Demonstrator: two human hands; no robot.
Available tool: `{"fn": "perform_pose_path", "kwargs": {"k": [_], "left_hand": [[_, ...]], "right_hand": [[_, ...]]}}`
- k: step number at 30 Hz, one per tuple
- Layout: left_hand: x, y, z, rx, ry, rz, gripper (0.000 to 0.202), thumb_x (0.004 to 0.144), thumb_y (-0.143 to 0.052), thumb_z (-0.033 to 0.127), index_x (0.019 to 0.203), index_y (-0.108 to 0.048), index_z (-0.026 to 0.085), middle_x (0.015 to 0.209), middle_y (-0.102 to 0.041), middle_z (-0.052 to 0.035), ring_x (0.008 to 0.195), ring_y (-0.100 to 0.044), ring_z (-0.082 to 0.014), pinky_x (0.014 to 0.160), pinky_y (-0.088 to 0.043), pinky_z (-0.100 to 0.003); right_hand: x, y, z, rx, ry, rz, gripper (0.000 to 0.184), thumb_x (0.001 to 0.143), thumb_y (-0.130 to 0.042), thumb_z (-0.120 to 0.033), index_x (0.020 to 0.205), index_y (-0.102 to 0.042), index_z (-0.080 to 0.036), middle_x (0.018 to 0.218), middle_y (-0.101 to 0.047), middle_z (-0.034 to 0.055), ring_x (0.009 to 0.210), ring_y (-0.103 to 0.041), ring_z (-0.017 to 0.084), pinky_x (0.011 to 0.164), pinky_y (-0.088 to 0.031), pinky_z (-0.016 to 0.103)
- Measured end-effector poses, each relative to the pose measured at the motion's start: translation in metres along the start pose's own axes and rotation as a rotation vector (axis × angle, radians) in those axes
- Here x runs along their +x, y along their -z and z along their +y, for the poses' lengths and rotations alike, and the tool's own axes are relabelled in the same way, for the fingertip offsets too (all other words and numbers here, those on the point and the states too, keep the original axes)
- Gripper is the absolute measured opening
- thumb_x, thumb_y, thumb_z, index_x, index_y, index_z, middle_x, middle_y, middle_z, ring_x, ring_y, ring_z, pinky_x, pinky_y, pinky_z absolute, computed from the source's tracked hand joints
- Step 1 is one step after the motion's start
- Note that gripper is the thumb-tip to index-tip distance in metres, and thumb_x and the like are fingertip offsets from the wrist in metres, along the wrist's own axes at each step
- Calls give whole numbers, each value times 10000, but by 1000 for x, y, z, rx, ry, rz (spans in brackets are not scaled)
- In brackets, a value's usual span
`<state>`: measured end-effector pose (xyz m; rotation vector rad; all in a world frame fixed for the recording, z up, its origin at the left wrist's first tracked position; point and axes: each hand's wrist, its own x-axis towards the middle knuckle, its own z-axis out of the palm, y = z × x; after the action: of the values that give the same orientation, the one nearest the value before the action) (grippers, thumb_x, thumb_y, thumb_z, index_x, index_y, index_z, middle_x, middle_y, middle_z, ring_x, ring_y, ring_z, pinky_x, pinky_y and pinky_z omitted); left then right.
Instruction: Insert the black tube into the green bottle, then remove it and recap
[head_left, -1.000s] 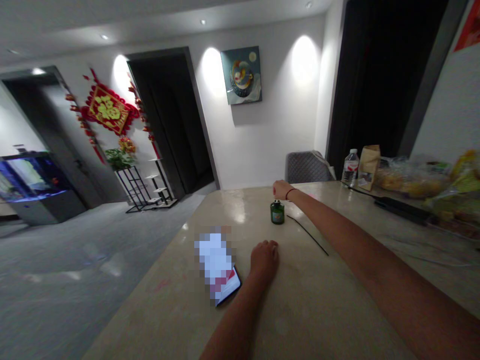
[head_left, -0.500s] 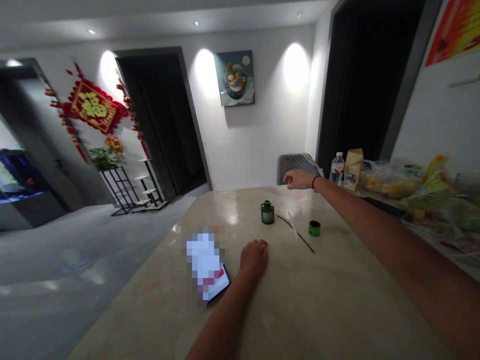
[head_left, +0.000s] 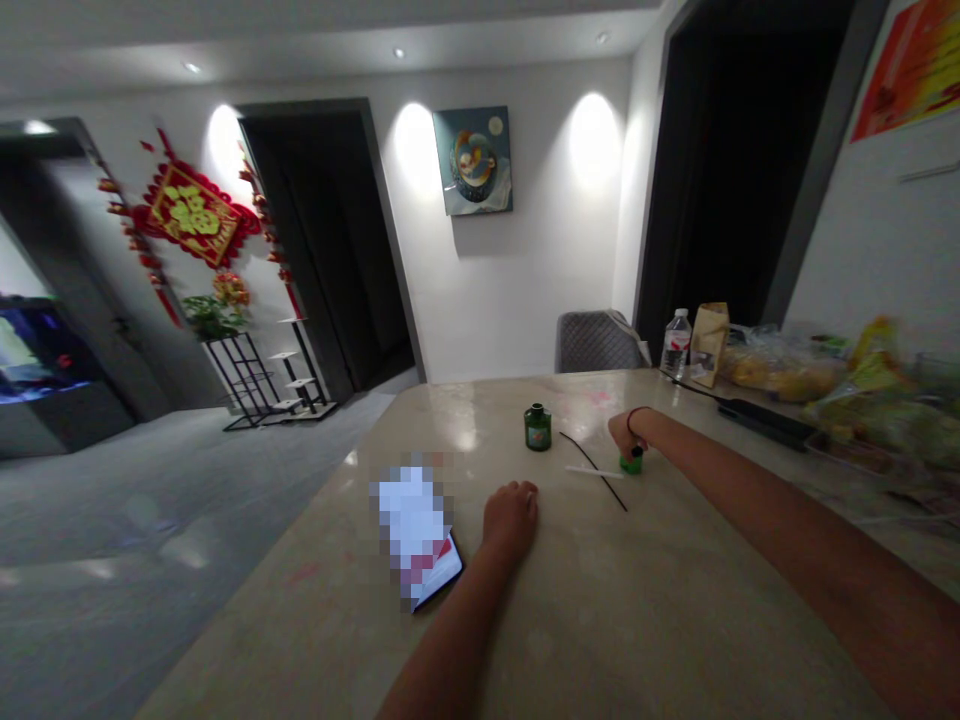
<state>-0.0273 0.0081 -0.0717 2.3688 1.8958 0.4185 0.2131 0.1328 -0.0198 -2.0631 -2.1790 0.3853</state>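
Observation:
My left hand (head_left: 510,515) rests on the beige table (head_left: 600,620) as a loose fist, beside a phone (head_left: 420,530) lying flat. My right hand (head_left: 626,432) reaches across and closes its fingers over a small green cap (head_left: 631,462). A small dark green bottle (head_left: 537,427) stands upright and uncapped just left of that hand. A thin black stick (head_left: 596,468) and a white stick (head_left: 592,471) lie crossed between the bottle and the cap.
A water bottle (head_left: 676,342), a brown paper bag (head_left: 708,343) and bagged food (head_left: 817,375) crowd the table's right side along the wall. A grey chair (head_left: 596,342) stands at the far end. Open floor lies to the left.
My right hand has drawn back from the far end of the table and come down on the green cap. The white stick now lies flatter. My left hand has stayed put.

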Motion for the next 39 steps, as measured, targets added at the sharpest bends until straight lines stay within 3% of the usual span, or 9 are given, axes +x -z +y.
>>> {"fn": "perform_pose_path", "kwargs": {"k": [3,8,12,17,28,33,39], "left_hand": [[0,0,0,0,0,-3,276,842,-340,289,1020,-546,239,986,-587,-38,916,-520,-148,785,-361,-258],[0,-2,0,-4,-5,12,280,839,-336,277,1024,-544,240,973,-587,-38,901,-518,-149,777,-364,-260],[-1,-2,1,-13,-5,19,278,837,-337,286,1013,-548,240,959,-586,-38,899,-516,-155,774,-366,-264],[-1,-2,1,-15,-5,5,285,840,-329,287,1022,-543,237,966,-581,-42,907,-514,-155,785,-362,-263],[-2,-3,1,-20,-14,11,271,838,-337,282,1014,-538,238,957,-584,-39,898,-514,-159,768,-359,-270],[-2,-8,-1,-12,-27,42,271,839,-326,280,1006,-535,236,942,-586,-35,888,-515,-156,763,-357,-269],[-2,-4,1,-19,-22,1,274,838,-326,266,1023,-524,229,956,-579,-45,915,-511,-160,788,-352,-274]], "right_hand": [[1,12,-11,-87,19,-24,311,284,-700,-3,570,-609,-87,580,-624,84,631,-595,233,558,-447,310],[13,30,-43,12,188,225,503,472,-698,-149,950,-556,-77,971,-603,166,853,-572,227,671,-441,270],[26,17,-68,151,291,335,379,626,-629,-243,973,-527,-130,982,-603,86,855,-564,153,720,-431,225],[37,-12,-81,418,233,425,371,625,-650,-271,947,-523,-137,931,-613,80,775,-571,142,690,-446,249],[41,-25,-84,585,275,327,362,615,-670,-249,939,-575,-122,875,-637,67,752,-579,132,696,-458,256],[27,-18,-81,558,332,286,330,580,-709,-261,873,-607,-148,861,-648,58,788,-591,153,713,-458,255],[5,-15,-79,534,380,229,317,578,-711,-273,851,-607,-152,855,-655,54,768,-604,162,690,-464,251]]}}
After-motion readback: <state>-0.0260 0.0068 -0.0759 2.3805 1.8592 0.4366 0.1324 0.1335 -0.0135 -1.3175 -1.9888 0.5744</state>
